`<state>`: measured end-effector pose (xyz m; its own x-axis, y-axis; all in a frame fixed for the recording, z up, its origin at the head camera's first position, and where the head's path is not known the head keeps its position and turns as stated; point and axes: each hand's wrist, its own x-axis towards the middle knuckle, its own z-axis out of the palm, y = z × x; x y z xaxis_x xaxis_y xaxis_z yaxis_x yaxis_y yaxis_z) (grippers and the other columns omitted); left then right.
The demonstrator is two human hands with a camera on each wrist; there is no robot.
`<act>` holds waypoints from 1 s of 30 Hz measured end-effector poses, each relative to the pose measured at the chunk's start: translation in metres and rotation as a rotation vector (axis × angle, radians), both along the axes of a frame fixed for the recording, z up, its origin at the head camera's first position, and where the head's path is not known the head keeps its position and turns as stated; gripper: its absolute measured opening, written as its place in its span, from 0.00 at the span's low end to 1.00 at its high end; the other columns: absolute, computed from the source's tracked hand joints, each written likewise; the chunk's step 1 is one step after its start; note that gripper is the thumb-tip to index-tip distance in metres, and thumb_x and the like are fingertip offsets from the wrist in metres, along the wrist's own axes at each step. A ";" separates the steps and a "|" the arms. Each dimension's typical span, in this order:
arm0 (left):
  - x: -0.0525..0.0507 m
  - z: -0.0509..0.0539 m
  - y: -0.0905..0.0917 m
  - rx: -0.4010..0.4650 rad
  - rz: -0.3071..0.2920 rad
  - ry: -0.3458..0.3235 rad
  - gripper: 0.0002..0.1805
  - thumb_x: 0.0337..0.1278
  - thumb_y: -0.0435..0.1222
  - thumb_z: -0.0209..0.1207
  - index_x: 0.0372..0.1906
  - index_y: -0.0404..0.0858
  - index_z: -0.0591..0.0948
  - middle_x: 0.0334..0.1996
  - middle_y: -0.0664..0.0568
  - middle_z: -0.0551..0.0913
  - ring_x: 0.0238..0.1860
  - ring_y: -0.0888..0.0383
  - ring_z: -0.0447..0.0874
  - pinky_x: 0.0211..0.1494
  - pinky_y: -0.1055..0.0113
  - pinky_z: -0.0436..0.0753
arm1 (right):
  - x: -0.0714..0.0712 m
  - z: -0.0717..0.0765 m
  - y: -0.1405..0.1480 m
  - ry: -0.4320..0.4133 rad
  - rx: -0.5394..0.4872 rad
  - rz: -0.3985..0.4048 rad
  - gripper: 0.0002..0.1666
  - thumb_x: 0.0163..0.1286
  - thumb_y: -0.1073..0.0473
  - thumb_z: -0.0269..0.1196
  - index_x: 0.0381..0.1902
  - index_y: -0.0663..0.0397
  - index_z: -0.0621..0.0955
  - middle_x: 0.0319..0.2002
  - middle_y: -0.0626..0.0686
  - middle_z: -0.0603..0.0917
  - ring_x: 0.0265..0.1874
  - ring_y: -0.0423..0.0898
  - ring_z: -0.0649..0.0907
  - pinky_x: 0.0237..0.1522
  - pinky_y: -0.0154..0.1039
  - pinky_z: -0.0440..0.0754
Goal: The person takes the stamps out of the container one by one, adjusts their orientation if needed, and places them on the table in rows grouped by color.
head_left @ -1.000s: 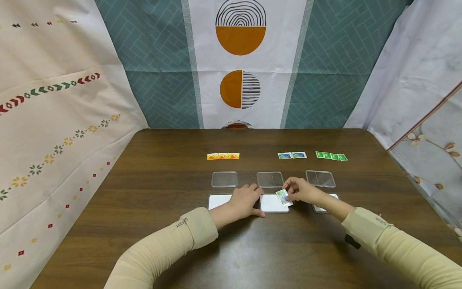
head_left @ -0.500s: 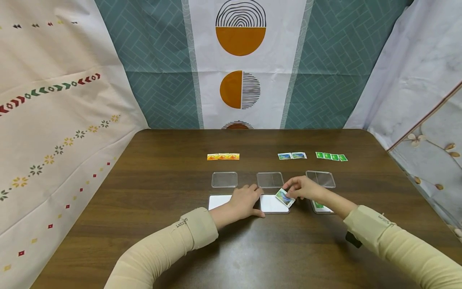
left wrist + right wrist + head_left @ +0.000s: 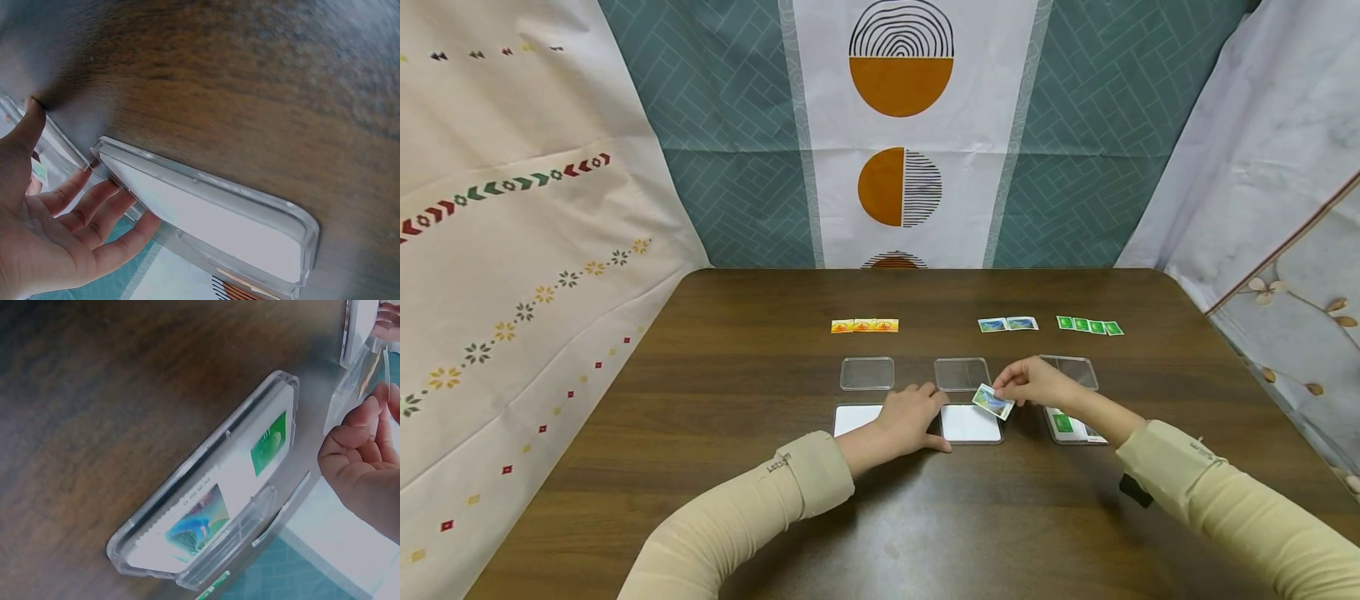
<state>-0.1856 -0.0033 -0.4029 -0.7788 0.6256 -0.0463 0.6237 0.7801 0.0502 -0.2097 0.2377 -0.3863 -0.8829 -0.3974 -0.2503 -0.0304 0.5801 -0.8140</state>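
A small rectangular paper stamp [image 3: 992, 402], blue and green within a pale border, sits slantwise at the fingertips of the right hand [image 3: 1037, 387], pinched narrowly by one edge. It overlaps the far right corner of a shallow clear plastic case with a white panel [image 3: 970, 425]; whether it touches the case I cannot tell. The left hand [image 3: 912, 417] lies left of that pinch, fingers spread and gripping nothing, over the right end of a second such case [image 3: 853, 418]. The third case [image 3: 236, 481], right of the grip and nearer the person, shows two stamps: one green [image 3: 270, 445], one blue-green [image 3: 200, 522]. That makes three cases — and, farther away, three flat transparent plastic rectangles with rounded corners: two left of the grip [image 3: 867, 374] and one just right of it [image 3: 1078, 372]. Beyond them on the brown wooden table [image 3: 925, 542] lie three orange-yellow stamps [image 3: 864, 326] far left of the grip, two blue-green picture stamps [image 3: 1008, 324] directly beyond it, and four bright green stamps [image 3: 1089, 326] to its right.
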 end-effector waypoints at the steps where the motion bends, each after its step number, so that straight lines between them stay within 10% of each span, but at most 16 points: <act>1: 0.000 0.000 0.000 -0.001 0.001 0.000 0.37 0.39 0.62 0.65 0.54 0.46 0.76 0.47 0.54 0.78 0.45 0.55 0.78 0.37 0.59 0.78 | -0.001 0.001 0.000 0.010 0.006 0.005 0.13 0.63 0.64 0.62 0.39 0.73 0.79 0.17 0.41 0.76 0.19 0.38 0.73 0.20 0.30 0.65; 30: 0.000 -0.001 0.000 0.004 -0.001 -0.004 0.37 0.40 0.62 0.64 0.55 0.46 0.75 0.49 0.53 0.78 0.46 0.54 0.78 0.39 0.58 0.79 | -0.032 0.024 0.006 0.101 0.052 0.115 0.08 0.65 0.67 0.59 0.35 0.71 0.78 0.20 0.47 0.74 0.21 0.39 0.72 0.25 0.34 0.70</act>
